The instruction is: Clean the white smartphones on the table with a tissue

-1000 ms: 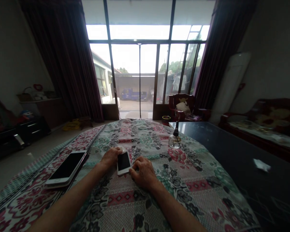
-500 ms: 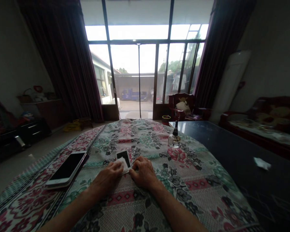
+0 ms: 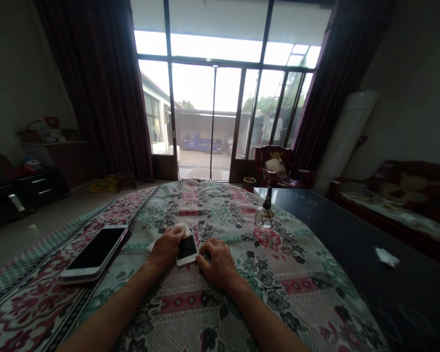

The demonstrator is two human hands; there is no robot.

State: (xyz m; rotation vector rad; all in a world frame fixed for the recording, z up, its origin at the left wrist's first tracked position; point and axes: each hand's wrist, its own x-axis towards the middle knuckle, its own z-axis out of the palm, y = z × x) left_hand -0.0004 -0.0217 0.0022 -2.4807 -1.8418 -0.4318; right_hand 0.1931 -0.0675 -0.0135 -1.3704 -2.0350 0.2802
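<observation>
A small white smartphone (image 3: 187,250) with a dark screen lies on the patterned tablecloth (image 3: 220,293). My left hand (image 3: 165,248) presses a white tissue (image 3: 184,228) onto the upper part of its screen, fingers bent over the tissue. At the phone's lower right edge, my right hand (image 3: 217,261) has curled fingers, with the thumb against the corner. To the left lies a larger white device with a black screen (image 3: 95,250), on top of something that cannot be made out.
A clear glass bottle with a black top (image 3: 265,215) stands right of centre on the cloth. Beside this table is a dark glossy table (image 3: 326,230) with a crumpled white piece (image 3: 387,257) on it. Beyond are a wooden armchair (image 3: 275,164) and glass doors.
My left hand has slid the tissue up and left, from the phone's lower half to its top, uncovering the lower screen. My right hand stays at the phone's edge. The view has tilted slightly.
</observation>
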